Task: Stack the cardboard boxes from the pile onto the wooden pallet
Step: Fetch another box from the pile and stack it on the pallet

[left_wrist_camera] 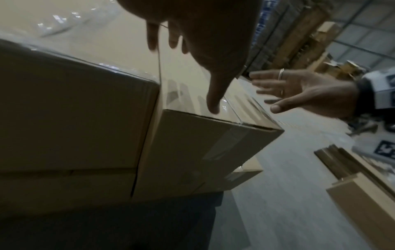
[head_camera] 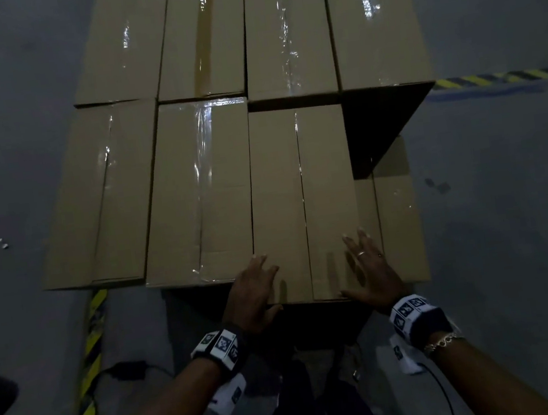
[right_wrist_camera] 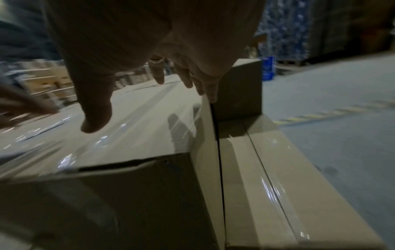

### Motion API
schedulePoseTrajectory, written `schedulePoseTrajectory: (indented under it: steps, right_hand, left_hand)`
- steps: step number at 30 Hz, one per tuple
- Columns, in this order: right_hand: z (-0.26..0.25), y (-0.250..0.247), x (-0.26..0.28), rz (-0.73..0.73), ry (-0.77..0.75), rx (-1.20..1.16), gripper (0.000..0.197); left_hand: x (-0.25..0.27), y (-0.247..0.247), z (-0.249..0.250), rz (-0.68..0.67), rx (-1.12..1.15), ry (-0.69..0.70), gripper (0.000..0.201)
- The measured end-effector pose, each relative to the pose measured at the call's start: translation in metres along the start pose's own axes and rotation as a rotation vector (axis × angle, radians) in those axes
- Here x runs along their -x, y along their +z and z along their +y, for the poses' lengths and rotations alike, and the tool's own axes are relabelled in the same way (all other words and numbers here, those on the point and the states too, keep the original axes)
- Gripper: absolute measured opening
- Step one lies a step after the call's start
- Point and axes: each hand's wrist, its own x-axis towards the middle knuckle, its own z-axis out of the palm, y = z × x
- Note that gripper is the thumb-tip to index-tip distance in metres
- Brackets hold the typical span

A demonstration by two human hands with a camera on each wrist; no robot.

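Observation:
Several long taped cardboard boxes lie side by side in a stack that hides whatever is beneath it. The nearest top box (head_camera: 303, 203) points away from me; its end face (left_wrist_camera: 203, 143) and glossy top (right_wrist_camera: 138, 126) show in the wrist views. My left hand (head_camera: 255, 289) is spread open over the box's near left corner, thumb (left_wrist_camera: 213, 104) at the front edge. My right hand (head_camera: 366, 265) is spread open over the near right corner, fingers (right_wrist_camera: 159, 74) straight. I cannot tell whether either palm touches the box.
A lower box (head_camera: 401, 226) sits right of the near box, and a taller box (head_camera: 377, 22) stands behind it. Yellow-black floor tape (head_camera: 90, 350) runs at my left, with a black cable and adapter (head_camera: 126, 368) on it. More cartons (left_wrist_camera: 367, 194) lie at the right.

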Motion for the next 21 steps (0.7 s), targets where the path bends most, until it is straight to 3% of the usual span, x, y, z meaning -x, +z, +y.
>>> schedulePoseTrajectory:
  steps: [5, 10, 21]
  right_hand:
    - [-0.006, 0.007, 0.008, -0.094, 0.008, 0.382, 0.14]
    - [0.003, 0.021, 0.005, -0.1, 0.063, 0.48, 0.145]
    - [0.019, 0.019, -0.012, -0.028, 0.005, 0.23, 0.121]
  left_hand:
    - [-0.014, 0.01, 0.001, -0.089, -0.289, -0.109, 0.139]
    - [-0.031, 0.012, -0.012, -0.173, -0.272, -0.225, 0.153]
    - [-0.038, 0.0, -0.016, -0.167, -0.292, -0.229, 0.121]
